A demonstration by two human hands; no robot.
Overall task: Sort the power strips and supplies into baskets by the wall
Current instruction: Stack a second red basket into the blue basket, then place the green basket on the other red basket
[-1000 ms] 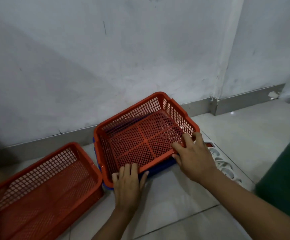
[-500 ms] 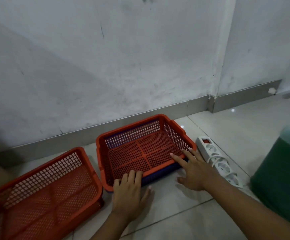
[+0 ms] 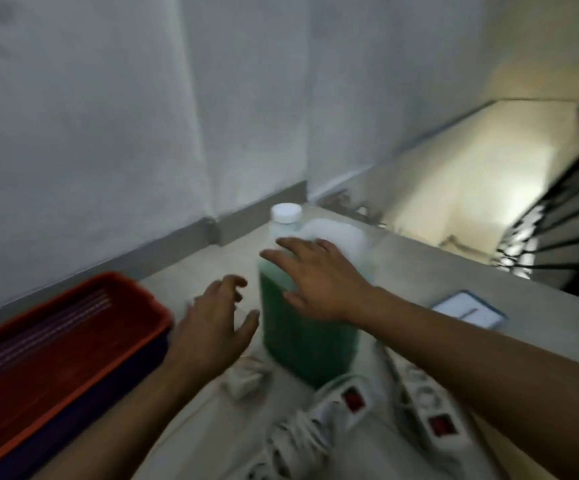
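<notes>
— Both hands have left the red basket (image 3: 56, 344), which now sits off to the left by the wall.
— Where are they now?
— Right hand (image 3: 319, 278) is spread open over the jug (image 3: 309, 327) of green liquid; touching it or not, I cannot tell. Left hand (image 3: 215, 323) hovers just beside it, fingers loose, holding nothing.
— And the power strips (image 3: 347, 407)?
— On the floor, near the jug.
</notes>
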